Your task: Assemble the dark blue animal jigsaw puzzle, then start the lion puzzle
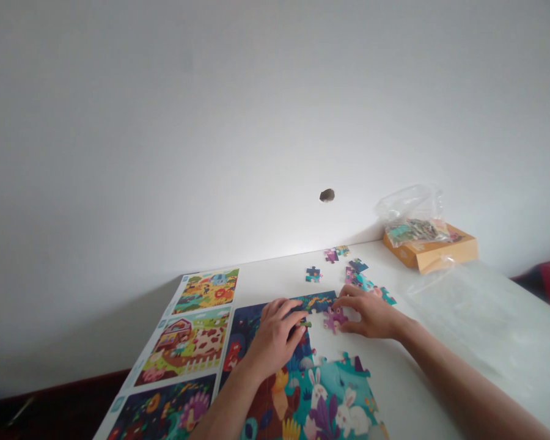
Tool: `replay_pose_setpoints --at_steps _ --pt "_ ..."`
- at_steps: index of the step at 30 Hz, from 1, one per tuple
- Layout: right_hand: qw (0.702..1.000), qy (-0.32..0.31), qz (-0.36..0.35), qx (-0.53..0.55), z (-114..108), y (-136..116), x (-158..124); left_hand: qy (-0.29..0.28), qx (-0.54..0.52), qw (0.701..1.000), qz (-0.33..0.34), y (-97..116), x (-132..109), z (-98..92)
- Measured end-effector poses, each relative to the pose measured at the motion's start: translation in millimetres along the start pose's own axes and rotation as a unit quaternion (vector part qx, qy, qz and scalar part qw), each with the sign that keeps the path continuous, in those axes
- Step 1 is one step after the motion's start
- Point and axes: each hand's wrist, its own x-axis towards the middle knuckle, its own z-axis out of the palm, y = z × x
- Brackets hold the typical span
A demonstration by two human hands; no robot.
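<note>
Two-handed work, part-built jigsaw (309,391)

Right hand (366,311): thumb and fingers pinched on purple piece (333,319), between both hands. Left hand (278,333): fingers bent over jigsaw, can't tell if gripping. Loose pieces (313,274) beyond right hand. Picture sheet (187,342) left of left hand. Orange box (444,255) under plastic bag (412,208), beyond right hand, further right.

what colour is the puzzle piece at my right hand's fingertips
The puzzle piece is mostly pinkish purple, seen in the head view.
</note>
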Motion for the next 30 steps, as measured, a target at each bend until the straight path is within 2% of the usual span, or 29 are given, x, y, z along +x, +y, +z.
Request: replay_pose_setpoints --at_steps 11,13,19,25,30 --pt "0.999 -0.041 0.009 0.002 -1.2 0.5 0.7 -0.010 0.006 1.000 0.007 1.6 -0.6 -2.2" --pt "0.999 -0.041 0.011 0.003 -1.3 -0.2 0.6 -0.033 0.001 0.999 0.031 6.1 -1.3 -4.9" --pt "0.999 -0.033 0.003 0.021 -3.2 -0.3 0.2 -0.161 -0.053 0.979 0.113 19.0 -3.0 -11.7" --pt "0.999 -0.027 -0.003 0.024 -4.0 1.6 0.3 -0.192 -0.065 0.974 0.099 20.1 -1.8 -14.5" --pt "0.999 -0.027 -0.007 0.028 -2.3 3.0 0.6 -0.195 -0.063 0.974 0.098 22.4 -0.3 -16.0"
